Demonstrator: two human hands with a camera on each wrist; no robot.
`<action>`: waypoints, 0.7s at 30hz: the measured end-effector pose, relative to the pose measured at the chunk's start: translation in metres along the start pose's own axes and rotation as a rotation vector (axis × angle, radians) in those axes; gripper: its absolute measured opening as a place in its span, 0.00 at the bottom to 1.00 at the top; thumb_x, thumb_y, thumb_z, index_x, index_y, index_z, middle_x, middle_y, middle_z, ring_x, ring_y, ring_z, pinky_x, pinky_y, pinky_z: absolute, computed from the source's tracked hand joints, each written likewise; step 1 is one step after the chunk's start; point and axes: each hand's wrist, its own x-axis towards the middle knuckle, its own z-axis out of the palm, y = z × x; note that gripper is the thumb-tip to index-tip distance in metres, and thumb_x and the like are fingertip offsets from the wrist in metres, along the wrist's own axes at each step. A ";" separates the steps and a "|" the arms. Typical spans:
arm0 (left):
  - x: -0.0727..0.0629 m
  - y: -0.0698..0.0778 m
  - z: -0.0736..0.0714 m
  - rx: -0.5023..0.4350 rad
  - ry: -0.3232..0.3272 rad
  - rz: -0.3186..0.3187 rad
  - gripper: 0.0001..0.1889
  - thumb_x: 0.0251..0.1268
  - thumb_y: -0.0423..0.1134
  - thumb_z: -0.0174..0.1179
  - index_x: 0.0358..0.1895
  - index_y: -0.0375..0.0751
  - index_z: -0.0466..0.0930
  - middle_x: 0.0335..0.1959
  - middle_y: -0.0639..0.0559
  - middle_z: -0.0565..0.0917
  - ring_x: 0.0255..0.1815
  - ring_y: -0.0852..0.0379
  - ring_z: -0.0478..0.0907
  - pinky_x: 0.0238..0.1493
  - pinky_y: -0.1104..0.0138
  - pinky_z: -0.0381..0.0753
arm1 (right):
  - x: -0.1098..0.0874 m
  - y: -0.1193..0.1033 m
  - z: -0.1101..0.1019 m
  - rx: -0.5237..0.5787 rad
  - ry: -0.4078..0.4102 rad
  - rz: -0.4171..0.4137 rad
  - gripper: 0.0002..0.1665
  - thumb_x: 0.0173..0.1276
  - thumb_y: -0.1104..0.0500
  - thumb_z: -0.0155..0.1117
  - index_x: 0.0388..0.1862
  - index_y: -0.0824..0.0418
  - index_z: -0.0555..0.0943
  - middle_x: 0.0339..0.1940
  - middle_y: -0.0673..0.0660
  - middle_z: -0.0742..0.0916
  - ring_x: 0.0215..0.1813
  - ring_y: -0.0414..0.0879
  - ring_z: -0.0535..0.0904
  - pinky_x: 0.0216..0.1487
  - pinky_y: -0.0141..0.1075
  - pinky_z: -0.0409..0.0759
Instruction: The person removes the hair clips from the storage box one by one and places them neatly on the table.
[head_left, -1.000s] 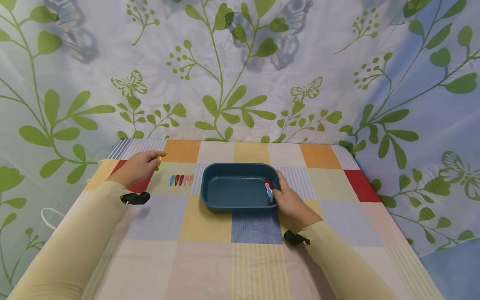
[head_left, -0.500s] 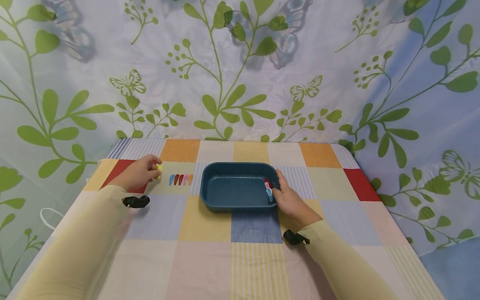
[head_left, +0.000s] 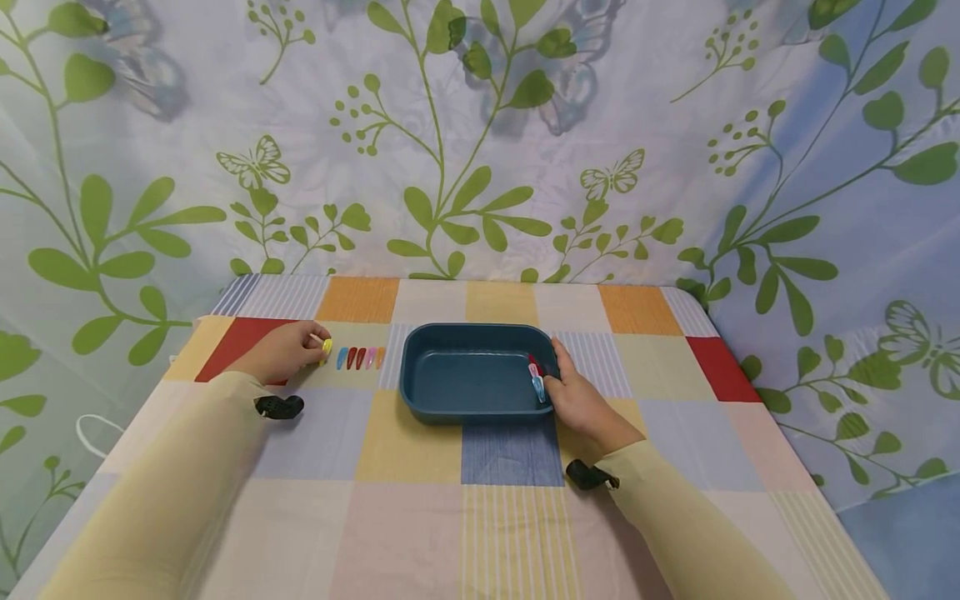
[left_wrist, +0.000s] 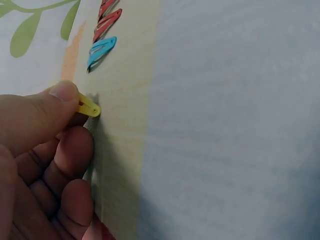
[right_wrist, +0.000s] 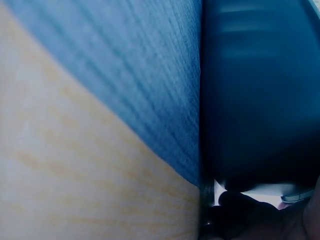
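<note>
My left hand [head_left: 279, 352] pinches a yellow hair clip [head_left: 326, 350] between thumb and fingers, close over the cloth. In the left wrist view the narrow end of that yellow hair clip [left_wrist: 89, 106] sticks out past the thumb. Just to its right lies a row of snap hair clips: a blue clip [head_left: 342, 358], two dark red ones [head_left: 356, 358], a pink one [head_left: 371, 357] and an orange one [head_left: 380, 358]. My right hand [head_left: 583, 404] grips the right end of a dark teal tray [head_left: 465, 415], thumb over the rim. Inside, by that thumb, lie red, pink and light blue clips [head_left: 537, 385].
A patchwork cloth [head_left: 405, 533] covers the table, with a leaf-print curtain [head_left: 480, 142] hanging along its back edge. A white cord [head_left: 88, 433] loops at the left edge. Each wrist carries a small black device [head_left: 280, 407].
The left hand has come down and slightly right with the yellow hair clip, to the left end of the clip row. The right hand and tray have stayed put.
</note>
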 end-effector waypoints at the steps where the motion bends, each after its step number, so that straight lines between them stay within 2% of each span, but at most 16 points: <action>1: 0.001 -0.001 0.001 0.003 0.003 0.002 0.21 0.74 0.43 0.65 0.64 0.40 0.76 0.43 0.45 0.85 0.40 0.50 0.76 0.36 0.64 0.76 | 0.000 0.000 0.000 -0.001 0.000 0.001 0.43 0.84 0.53 0.39 0.89 0.51 0.34 0.89 0.65 0.52 0.87 0.66 0.49 0.83 0.65 0.48; 4: 0.001 -0.004 0.003 0.004 0.013 0.002 0.20 0.74 0.43 0.65 0.64 0.42 0.77 0.42 0.46 0.84 0.37 0.51 0.76 0.33 0.64 0.75 | 0.000 0.000 0.000 0.000 -0.001 0.003 0.43 0.84 0.53 0.38 0.89 0.51 0.34 0.89 0.65 0.52 0.87 0.66 0.50 0.83 0.65 0.48; 8: 0.001 -0.004 0.003 0.004 0.011 -0.008 0.20 0.74 0.43 0.65 0.65 0.44 0.77 0.41 0.46 0.84 0.36 0.51 0.77 0.33 0.63 0.76 | -0.001 -0.001 0.000 0.002 -0.002 0.002 0.43 0.84 0.53 0.39 0.89 0.51 0.33 0.89 0.65 0.51 0.87 0.66 0.49 0.83 0.65 0.48; 12: 0.000 -0.002 0.002 -0.001 0.003 -0.027 0.21 0.74 0.45 0.66 0.65 0.44 0.78 0.40 0.47 0.85 0.38 0.51 0.78 0.37 0.64 0.77 | -0.001 -0.001 -0.001 0.002 -0.004 -0.003 0.43 0.85 0.53 0.39 0.89 0.51 0.33 0.89 0.65 0.51 0.88 0.66 0.49 0.83 0.65 0.48; 21: 0.009 0.000 0.003 0.031 0.005 -0.006 0.22 0.72 0.46 0.68 0.63 0.39 0.82 0.42 0.48 0.88 0.44 0.50 0.79 0.44 0.64 0.78 | -0.002 -0.003 -0.001 0.020 -0.010 -0.007 0.44 0.84 0.54 0.40 0.89 0.51 0.33 0.89 0.65 0.51 0.88 0.66 0.48 0.83 0.65 0.48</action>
